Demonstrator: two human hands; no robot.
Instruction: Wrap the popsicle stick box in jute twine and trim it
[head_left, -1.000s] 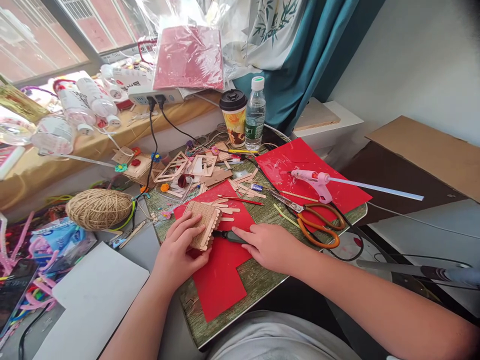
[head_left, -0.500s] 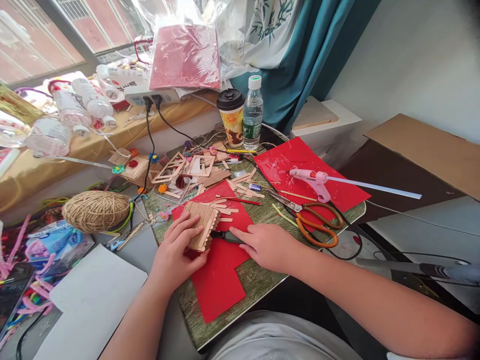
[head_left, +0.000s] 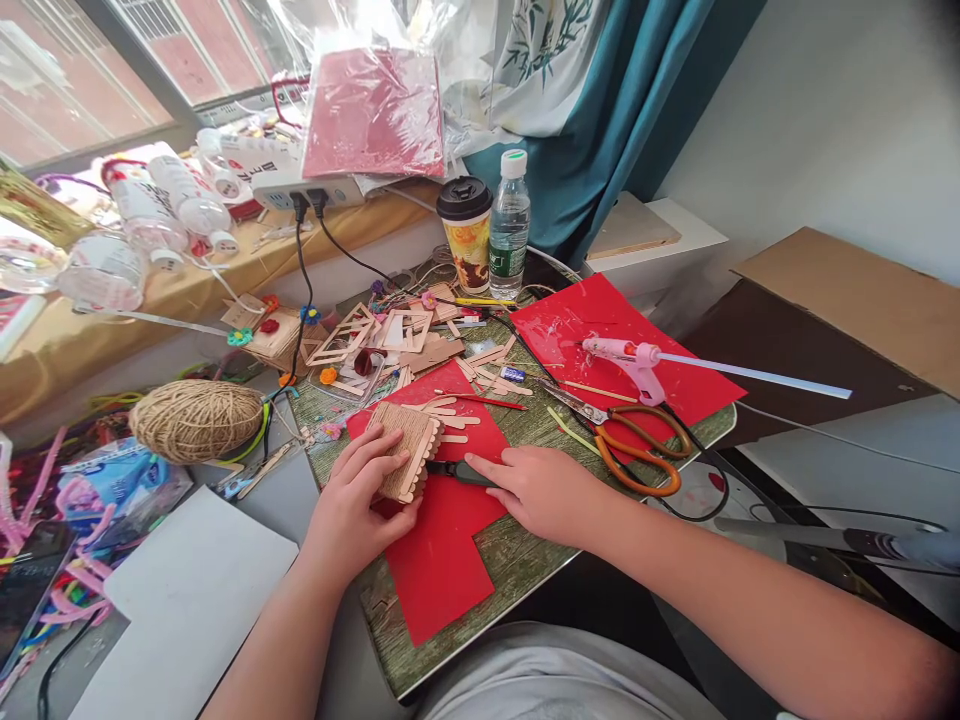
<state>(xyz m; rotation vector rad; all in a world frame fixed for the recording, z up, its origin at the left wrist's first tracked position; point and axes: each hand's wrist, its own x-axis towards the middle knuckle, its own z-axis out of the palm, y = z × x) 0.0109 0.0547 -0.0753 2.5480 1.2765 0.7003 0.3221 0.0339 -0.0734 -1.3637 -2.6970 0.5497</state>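
Observation:
My left hand (head_left: 365, 490) is wrapped round a small box (head_left: 407, 450) covered in twine, with a scalloped edge of craft sticks facing right. In my right hand (head_left: 536, 490) is a dark-handled tool (head_left: 469, 473), the index finger stretched along its top. The tool's front end meets the right side of the box; its tip is hidden. Under both lies a red sheet (head_left: 442, 580) on the green board (head_left: 390, 640). Loose craft sticks (head_left: 456, 422) and a red pencil-like stick (head_left: 480, 399) lie just behind the box.
Orange-handled scissors (head_left: 637, 450) and a pink glue gun (head_left: 630, 365) lie at the right, by a second red sheet (head_left: 697, 385). A cup (head_left: 466, 240) and a water bottle (head_left: 510, 225) stand behind. Left are a twine ball (head_left: 196, 420) and white paper (head_left: 195, 590).
The whole view has shifted very slightly. My hands, the box and the tool keep nearly the same places relative to each other.

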